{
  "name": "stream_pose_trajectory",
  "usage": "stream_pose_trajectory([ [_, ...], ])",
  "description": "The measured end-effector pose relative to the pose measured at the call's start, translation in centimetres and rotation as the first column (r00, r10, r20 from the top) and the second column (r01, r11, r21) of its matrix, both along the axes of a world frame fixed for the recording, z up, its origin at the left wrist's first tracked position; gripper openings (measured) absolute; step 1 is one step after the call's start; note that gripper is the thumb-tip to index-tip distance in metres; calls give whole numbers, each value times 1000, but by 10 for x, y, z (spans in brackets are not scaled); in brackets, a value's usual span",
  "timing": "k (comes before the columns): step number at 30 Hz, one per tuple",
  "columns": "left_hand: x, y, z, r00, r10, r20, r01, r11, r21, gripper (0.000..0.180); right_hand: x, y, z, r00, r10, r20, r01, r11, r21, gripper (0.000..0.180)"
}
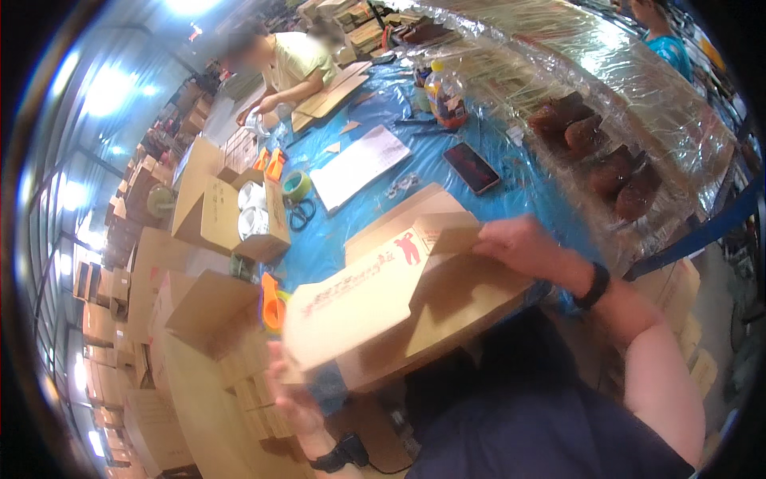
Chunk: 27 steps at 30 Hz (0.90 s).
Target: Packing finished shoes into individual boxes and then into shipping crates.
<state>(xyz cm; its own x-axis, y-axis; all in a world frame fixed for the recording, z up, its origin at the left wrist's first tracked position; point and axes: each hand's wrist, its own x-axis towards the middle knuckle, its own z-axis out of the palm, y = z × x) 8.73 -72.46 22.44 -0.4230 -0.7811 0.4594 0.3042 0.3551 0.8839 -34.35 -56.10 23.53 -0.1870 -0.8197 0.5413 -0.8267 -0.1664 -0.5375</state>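
A brown, partly folded cardboard box (359,299) with red print is tilted in front of my body, its flaps raised. My right hand (523,249) pinches a flap at its right end, fingers closed. At the opposite end, my left hand (297,403) grips the box's lower left corner, its fingers partly hidden by the cardboard. A dark band circles each wrist. Just beyond the box's left end stands an orange tape dispenser (274,305).
On the blue-covered table (335,251) lie a white paper sheet (361,168), a phone (471,168), scissors (302,214), green tape (296,186) and a bottle (445,96). An open carton (219,211) holds white rolls. Brown wrapped items (614,172) lie right. A person (295,68) works across.
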Motion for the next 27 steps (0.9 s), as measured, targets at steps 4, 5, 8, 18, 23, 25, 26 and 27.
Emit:
stream_pose_trajectory([
  [4, -71, 37, 88, 899, 429, 90, -337, 808, -483, 71, -4, 11, 50, 942, -30, 335, -7, 994, 110, 24],
  [5, -65, 24, 85, 889, 450, 83, -358, 797, -486, 71, 5, -1, 56, 868, 14, 497, 3, 999, -33, 24],
  [8, -51, -11, 59, 791, 414, 451, -217, 878, -426, 74, 55, -13, 84, 920, 109, 377, 0, 961, -277, 26],
  [18, -67, 4, 49, 894, 156, 420, -151, 988, -44, 87, 70, -56, 46, 896, 172, -409, -99, 976, 195, 13],
  [23, -82, -14, 42, 640, 279, 716, -180, 960, -214, 89, 5, -61, 65, 987, -138, -80, 84, 877, -474, 26],
  [25, -93, -12, 47, 639, 235, 733, -165, 972, -167, 76, -14, -63, 53, 889, -9, 459, 138, 959, -249, 38],
  [26, -88, -14, 45, 674, 354, 649, -134, 922, -364, 76, -4, -77, 30, 822, 174, 542, -134, 984, -114, 45],
  [27, -86, -18, 47, 720, 445, 532, -106, 829, -549, 76, 2, -84, 21, 709, 318, 629, -402, 916, -9, 54],
])
